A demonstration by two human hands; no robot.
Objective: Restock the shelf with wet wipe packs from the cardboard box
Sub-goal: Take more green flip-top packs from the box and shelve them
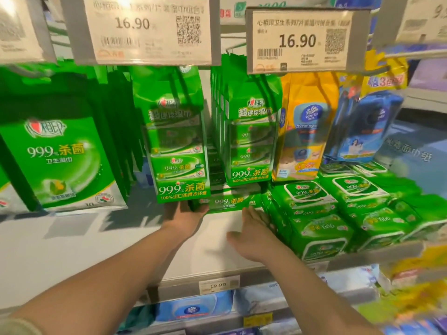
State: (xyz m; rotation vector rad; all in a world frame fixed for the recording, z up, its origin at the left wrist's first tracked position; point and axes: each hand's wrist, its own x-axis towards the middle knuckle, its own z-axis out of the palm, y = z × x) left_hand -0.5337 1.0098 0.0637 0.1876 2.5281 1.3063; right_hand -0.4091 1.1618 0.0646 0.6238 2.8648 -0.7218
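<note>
Centrally, a green wet wipe pack (227,201) is seen lying flat on the white shelf (225,247), far back, partly hidden beneath hanging green multipacks (179,151). The left hand (185,217) is placed against the pack's left end, at about 9 o'clock from it; its fingers are hidden behind the pack and the multipack above, so whether that grip is curled round the pack or only pressed flat against it cannot be told. The right hand (254,235) is held at about 5 o'clock from the pack, with fingers straight and close together, fingertips reaching to the pack's right end and the palm turned toward the left; nothing is pinched in that grip. Just to the right of this hand, at 3 o'clock, stacked green wipe packs (321,228) with white-rimmed lids are piled on the same shelf, some upside down. Above, at 12 o'clock, two price tags (297,39) reading 16.90 are hung from rails. A yellow pack (307,126) and a blue pack (362,126) are hung at 2 o'clock. A larger green pack (58,160) is hung at 9 o'clock. Below the shelf edge, a small price label (219,284) and blurred blue packs (193,308) are visible at 6 o'clock.
</note>
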